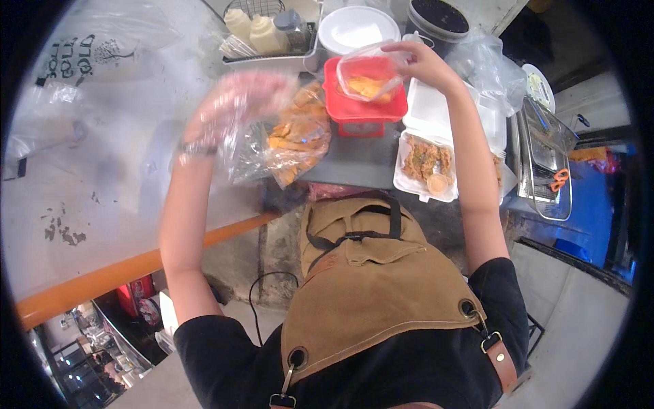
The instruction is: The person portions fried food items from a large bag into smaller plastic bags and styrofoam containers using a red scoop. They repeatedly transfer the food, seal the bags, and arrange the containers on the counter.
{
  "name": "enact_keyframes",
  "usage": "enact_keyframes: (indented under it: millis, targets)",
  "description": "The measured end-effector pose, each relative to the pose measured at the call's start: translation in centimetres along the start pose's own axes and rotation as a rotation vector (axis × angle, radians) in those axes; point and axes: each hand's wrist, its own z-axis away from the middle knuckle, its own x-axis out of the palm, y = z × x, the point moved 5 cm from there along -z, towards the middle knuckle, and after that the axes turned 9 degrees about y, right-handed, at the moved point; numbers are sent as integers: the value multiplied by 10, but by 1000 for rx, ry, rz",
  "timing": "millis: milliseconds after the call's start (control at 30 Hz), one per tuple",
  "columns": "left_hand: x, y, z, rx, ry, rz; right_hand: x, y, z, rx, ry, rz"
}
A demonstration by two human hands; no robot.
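Note:
My right hand [419, 64] pinches the rim of a small clear plastic bag [350, 76] standing on a red kitchen scale [340, 110]; orange-yellow food pieces [368, 87] lie in the bag. My left hand [245, 99] is blurred by motion, left of the scale, with clear plastic [240, 153] about its wrist and below it. Whether it holds anything cannot be told. Just right of it lies a larger clear bag full of orange food strips [301, 133]. Right of the scale, an open white foam box [414, 186] holds fried food pieces [426, 158] and a small sauce cup [438, 183].
Behind stand a white rack [276, 64] with squeeze bottles [263, 33], a round white lid [357, 25] and a tub of dark liquid [439, 18]. At right are wire baskets [541, 194] with orange-handled scissors [559, 180]. A pale panel with an orange edge [153, 260] spans the left.

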Motion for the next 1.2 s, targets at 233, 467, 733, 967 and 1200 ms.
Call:
enact_keyframes:
  millis: [233,467,733,967,1200]
  targets:
    - [-126,-212,-10,122,1,-1526,5,-15,1,79,26,-78]
    - [-62,-221,-59,225,-192,-1541,1,-6,14,60,168,129]
    - [-24,-189,-52,392,-170,-1374,-9,0,30,6,360,249]
    - [-49,-213,-66,193,-190,-1423,12,3,25,48,212,31]
    - [-36,-197,-57,118,-149,-1500,13,7,26,29,313,36]
